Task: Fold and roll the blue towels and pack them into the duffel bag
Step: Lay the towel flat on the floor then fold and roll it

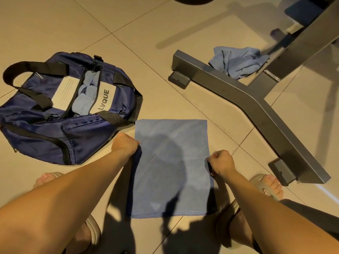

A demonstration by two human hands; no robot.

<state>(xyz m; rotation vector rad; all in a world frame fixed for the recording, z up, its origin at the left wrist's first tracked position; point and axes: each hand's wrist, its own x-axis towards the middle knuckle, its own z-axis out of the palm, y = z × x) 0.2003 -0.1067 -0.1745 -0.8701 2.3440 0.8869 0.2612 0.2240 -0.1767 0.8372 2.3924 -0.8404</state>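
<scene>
A blue towel (170,167) lies spread flat on the tiled floor between my feet. My left hand (125,144) grips its left edge with curled fingers. My right hand (221,163) pinches its right edge the same way. To the left sits a navy duffel bag (55,125) with its top zip open, and several rolled blue towels (86,96) show inside. Another blue towel (236,60) lies crumpled on the grey metal frame at the upper right.
A grey metal bench frame (256,107) runs diagonally across the floor on the right, with bolted feet. My sandalled feet (266,187) stand beside the towel's near corners. Beige floor tiles (91,24) stretch beyond the bag.
</scene>
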